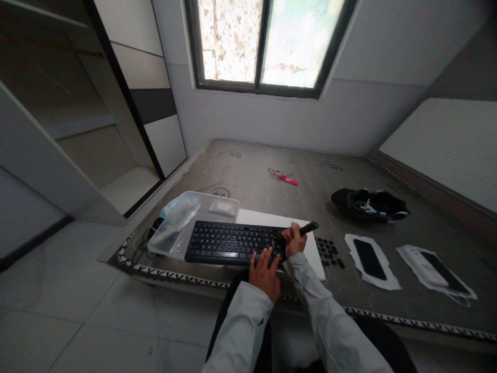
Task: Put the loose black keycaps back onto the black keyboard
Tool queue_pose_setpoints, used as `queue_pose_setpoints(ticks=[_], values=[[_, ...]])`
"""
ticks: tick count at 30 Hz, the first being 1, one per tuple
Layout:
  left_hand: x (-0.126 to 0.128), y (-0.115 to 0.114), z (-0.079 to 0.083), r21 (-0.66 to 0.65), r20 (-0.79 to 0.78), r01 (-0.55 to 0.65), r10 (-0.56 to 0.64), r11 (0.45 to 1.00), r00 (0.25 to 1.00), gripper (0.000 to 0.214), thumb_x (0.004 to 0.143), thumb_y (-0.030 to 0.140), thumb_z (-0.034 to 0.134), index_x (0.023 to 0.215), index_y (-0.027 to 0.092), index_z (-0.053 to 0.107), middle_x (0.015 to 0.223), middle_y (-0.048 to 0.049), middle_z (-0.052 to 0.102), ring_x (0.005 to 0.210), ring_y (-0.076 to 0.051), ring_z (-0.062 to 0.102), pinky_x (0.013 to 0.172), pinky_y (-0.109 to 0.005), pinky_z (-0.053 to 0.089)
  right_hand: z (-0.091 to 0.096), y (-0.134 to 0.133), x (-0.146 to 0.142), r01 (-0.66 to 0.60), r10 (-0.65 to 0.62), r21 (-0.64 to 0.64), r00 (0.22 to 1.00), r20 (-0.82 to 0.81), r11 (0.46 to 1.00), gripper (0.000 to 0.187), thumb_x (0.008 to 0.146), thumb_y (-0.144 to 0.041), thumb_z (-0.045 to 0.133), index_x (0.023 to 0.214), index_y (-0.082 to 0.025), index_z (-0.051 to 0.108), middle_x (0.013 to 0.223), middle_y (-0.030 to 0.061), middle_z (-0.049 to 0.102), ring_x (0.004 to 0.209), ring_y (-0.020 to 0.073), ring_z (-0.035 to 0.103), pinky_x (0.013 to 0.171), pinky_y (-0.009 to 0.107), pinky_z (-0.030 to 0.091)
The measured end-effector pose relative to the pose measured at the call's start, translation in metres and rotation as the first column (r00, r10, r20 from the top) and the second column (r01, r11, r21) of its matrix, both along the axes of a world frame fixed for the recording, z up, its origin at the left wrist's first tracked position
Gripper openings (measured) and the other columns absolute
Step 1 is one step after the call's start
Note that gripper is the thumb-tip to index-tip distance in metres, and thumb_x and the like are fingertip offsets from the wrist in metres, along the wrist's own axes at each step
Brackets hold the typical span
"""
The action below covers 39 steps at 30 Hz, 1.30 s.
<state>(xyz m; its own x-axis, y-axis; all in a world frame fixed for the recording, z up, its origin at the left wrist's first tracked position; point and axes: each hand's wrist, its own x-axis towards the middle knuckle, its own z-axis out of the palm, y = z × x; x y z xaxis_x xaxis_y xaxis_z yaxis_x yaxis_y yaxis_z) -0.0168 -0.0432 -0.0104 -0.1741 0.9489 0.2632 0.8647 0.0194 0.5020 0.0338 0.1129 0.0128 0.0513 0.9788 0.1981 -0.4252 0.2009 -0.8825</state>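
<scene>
A black keyboard lies on a white board at the near edge of a grey mattress-like surface. My left hand rests flat on the keyboard's front right edge, fingers spread. My right hand is closed round a dark tool handle whose tip is hidden, held over the keyboard's right end. Several loose black keycaps lie just right of the board.
A clear plastic bin sits left of the keyboard. Two dark phones lie on white paper at right. A black helmet and a red wrapper lie farther back. A window is on the far wall.
</scene>
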Motion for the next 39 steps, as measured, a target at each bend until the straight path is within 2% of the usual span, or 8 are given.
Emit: queue_pose_setpoints(ticks=[5, 11, 21, 26, 29, 31, 33, 39], values=[[0.001, 0.001, -0.001, 0.001, 0.002, -0.006, 0.006, 1.0, 1.0, 0.061, 0.075, 0.025, 0.055, 0.135, 0.03, 0.043, 0.15, -0.0026, 0.031, 0.137, -0.023, 0.027, 0.114, -0.05, 0.014, 0.015, 0.004, 0.019, -0.192, 0.191, -0.07, 0.981, -0.017, 0.979, 0.046, 0.08, -0.044, 0.06, 0.055, -0.022, 0.028, 0.041, -0.0111, 0.024, 0.035, 0.0048, 0.023, 0.041, 0.023, 0.03], [0.001, 0.001, 0.001, -0.013, -0.003, -0.01, 0.01, 1.0, 1.0, 0.061, 0.075, 0.025, 0.055, 0.135, 0.03, 0.042, 0.15, -0.0023, 0.03, 0.137, -0.022, 0.027, 0.114, -0.051, 0.014, 0.005, 0.003, 0.015, -0.319, 0.322, -0.2, 0.947, -0.017, 0.927, 0.042, 0.072, -0.042, 0.068, 0.057, -0.022, 0.035, 0.045, -0.0094, 0.03, 0.038, 0.0056, 0.026, 0.039, 0.022, 0.025], [0.0, 0.001, 0.0, -0.01, -0.04, -0.004, 0.004, 1.0, 0.999, 0.064, 0.075, 0.026, 0.056, 0.136, 0.029, 0.041, 0.151, -0.0027, 0.029, 0.137, -0.024, 0.028, 0.114, -0.051, 0.015, 0.015, 0.004, 0.016, -0.483, 0.482, -0.187, 0.875, -0.055, 0.856, 0.039, 0.077, -0.048, 0.061, 0.058, -0.022, 0.039, 0.053, -0.003, 0.041, 0.051, 0.0119, 0.041, 0.055, 0.028, 0.038], [0.0, 0.001, -0.001, -0.015, -0.026, 0.005, -0.005, 1.0, 1.0, 0.064, 0.075, 0.026, 0.056, 0.137, 0.029, 0.04, 0.151, -0.0031, 0.028, 0.137, -0.024, 0.028, 0.114, -0.052, 0.015, 0.019, 0.006, 0.023, -0.451, 0.447, -0.137, 0.892, -0.06, 0.882, 0.038, 0.077, -0.047, 0.062, 0.058, -0.022, 0.041, 0.054, -0.0029, 0.042, 0.053, 0.012, 0.042, 0.057, 0.027, 0.039], [0.0, 0.001, 0.0, -0.012, -0.022, 0.001, -0.001, 1.0, 1.0, 0.065, 0.075, 0.026, 0.057, 0.137, 0.03, 0.04, 0.151, -0.0028, 0.027, 0.137, -0.024, 0.027, 0.115, -0.051, 0.014, 0.021, 0.013, 0.039, -0.323, 0.34, -0.117, 0.923, 0.178, 0.939, 0.038, 0.073, -0.052, 0.064, 0.061, -0.021, 0.048, 0.055, -0.003, 0.046, 0.053, 0.0118, 0.043, 0.053, 0.026, 0.038], [0.001, 0.001, 0.0, -0.01, -0.022, -0.003, 0.003, 1.0, 1.0, 0.064, 0.075, 0.026, 0.056, 0.137, 0.03, 0.04, 0.151, -0.0027, 0.028, 0.137, -0.024, 0.026, 0.115, -0.051, 0.014, 0.024, 0.018, 0.052, -0.233, 0.239, -0.073, 0.845, 0.478, 0.97, 0.037, 0.069, -0.055, 0.067, 0.065, -0.019, 0.057, 0.059, -0.0008, 0.054, 0.057, 0.0137, 0.049, 0.056, 0.026, 0.04], [0.001, 0.001, 0.0, -0.011, -0.026, -0.007, 0.007, 1.0, 1.0, 0.063, 0.075, 0.025, 0.055, 0.137, 0.03, 0.04, 0.15, -0.0027, 0.029, 0.137, -0.024, 0.027, 0.114, -0.051, 0.014, 0.027, 0.02, 0.064, -0.204, 0.146, -0.006, 0.677, 0.721, 0.979, 0.039, 0.068, -0.056, 0.067, 0.071, -0.018, 0.065, 0.068, 0.0024, 0.064, 0.067, 0.0179, 0.057, 0.065, 0.029, 0.043], [0.001, 0.001, 0.003, -0.013, -0.036, -0.005, 0.004, 1.0, 0.999, 0.062, 0.075, 0.024, 0.055, 0.135, 0.029, 0.042, 0.15, -0.0032, 0.031, 0.136, -0.024, 0.029, 0.114, -0.051, 0.016, 0.024, 0.008, 0.086, -0.205, -0.045, 0.092, 0.222, 0.974, 0.975, 0.045, 0.066, -0.063, 0.065, 0.085, -0.023, 0.072, 0.079, 0.0055, 0.07, 0.075, 0.0242, 0.064, 0.067, 0.033, 0.045]])
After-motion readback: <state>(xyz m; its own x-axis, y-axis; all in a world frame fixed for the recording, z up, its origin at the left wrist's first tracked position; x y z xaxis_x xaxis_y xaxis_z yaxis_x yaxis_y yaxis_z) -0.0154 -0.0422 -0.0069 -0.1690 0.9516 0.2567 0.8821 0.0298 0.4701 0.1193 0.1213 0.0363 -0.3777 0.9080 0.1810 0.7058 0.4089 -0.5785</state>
